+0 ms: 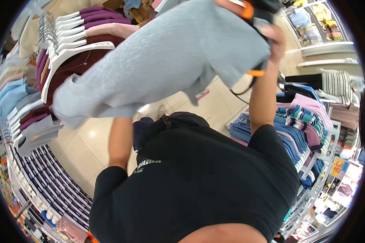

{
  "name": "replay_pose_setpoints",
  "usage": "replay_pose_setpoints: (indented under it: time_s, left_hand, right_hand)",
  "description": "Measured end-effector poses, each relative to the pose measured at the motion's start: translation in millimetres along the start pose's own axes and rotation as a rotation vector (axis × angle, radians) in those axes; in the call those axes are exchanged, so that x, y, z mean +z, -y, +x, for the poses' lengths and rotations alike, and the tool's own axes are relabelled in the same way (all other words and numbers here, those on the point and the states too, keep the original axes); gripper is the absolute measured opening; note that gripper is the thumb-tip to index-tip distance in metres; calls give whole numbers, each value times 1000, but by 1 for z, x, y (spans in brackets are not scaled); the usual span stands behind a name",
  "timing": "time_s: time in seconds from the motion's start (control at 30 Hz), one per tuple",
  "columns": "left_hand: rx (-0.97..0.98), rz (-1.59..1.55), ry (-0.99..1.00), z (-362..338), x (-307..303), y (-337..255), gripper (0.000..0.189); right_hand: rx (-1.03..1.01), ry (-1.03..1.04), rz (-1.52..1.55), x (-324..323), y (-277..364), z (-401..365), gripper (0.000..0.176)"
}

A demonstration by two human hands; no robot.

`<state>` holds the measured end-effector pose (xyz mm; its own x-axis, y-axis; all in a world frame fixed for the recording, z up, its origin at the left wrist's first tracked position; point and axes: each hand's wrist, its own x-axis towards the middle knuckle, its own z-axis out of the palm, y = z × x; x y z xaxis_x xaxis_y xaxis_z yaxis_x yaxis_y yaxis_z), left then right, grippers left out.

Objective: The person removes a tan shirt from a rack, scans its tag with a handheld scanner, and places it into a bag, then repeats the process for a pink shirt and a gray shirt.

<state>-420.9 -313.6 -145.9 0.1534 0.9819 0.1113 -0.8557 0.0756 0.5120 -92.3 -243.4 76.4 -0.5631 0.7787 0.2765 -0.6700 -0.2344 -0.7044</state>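
Observation:
A light grey T-shirt (150, 60) is stretched across the upper middle of the view, smeared by motion. At its right end, my right hand (273, 38) is raised with fingers curled round a black-and-orange device (265, 14), its form partly hidden by the shirt. A black cord (241, 95) loops below it. A small red-and-white tag (202, 94) shows at the shirt's lower edge. My left forearm (119, 141) goes up behind the shirt, which hides my left hand. Beside the orange band, a patch of skin (229, 5) shows at the top edge.
White hangers (56, 69) with maroon and purple tops fill a rack at left. Below it stand rows of dark packaged goods (52, 182). Folded blue and striped clothes (288, 133) lie on a display at right. Between them is a tiled floor (81, 146).

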Motion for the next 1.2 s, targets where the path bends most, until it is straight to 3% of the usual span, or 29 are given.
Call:
replay_pose_setpoints:
  time_s: [0.03, 0.1, 0.17, 0.2, 0.27, 0.47, 0.6, 0.7, 0.83, 0.87, 0.97, 1.07, 1.2]
  left_hand:
    - [-64, -7, -18, 7, 9, 30, 41]
    - [-157, 15, -14, 19, 22, 71, 41]
    - [-209, 30, 10, 29, 34, 93, 41]
    - [-227, 39, 17, 31, 38, 100, 41]
    - [-252, 43, 31, 35, 43, 110, 40]
    - [-281, 108, 34, 39, 42, 106, 40]
    - [-303, 137, 20, 39, 37, 101, 40]
    - [-320, 185, -10, 31, 32, 92, 40]
    - [-340, 241, -48, 21, 27, 81, 40]
    - [-343, 250, -64, 17, 27, 79, 40]
    - [-344, 274, -94, 9, 25, 71, 40]
    - [-348, 295, -115, -1, 26, 69, 40]
    - [-354, 308, -133, -5, 21, 66, 40]
  right_hand:
    - [161, -40, 58, -14, 1, 5, 82]
    - [304, -137, -56, -13, -3, 18, 69]
    - [310, 24, -384, -55, -11, 21, 59]
    - [318, -62, -278, -48, -15, 22, 51]
    - [331, -94, -349, -82, -19, 20, 49]
    - [327, -281, -556, -156, -56, 4, 41]
    - [422, -270, -842, -167, -73, -10, 40]
    - [382, -229, -940, -170, -91, -15, 50]
    - [418, -549, -1111, -129, -102, -28, 55]
    - [399, -590, -1075, -124, -103, -35, 58]
    - [0, -485, -768, -135, -122, -68, 57]
    - [8, -270, -521, -118, -118, -94, 51]
    - [131, -131, -400, -116, -142, -110, 68]
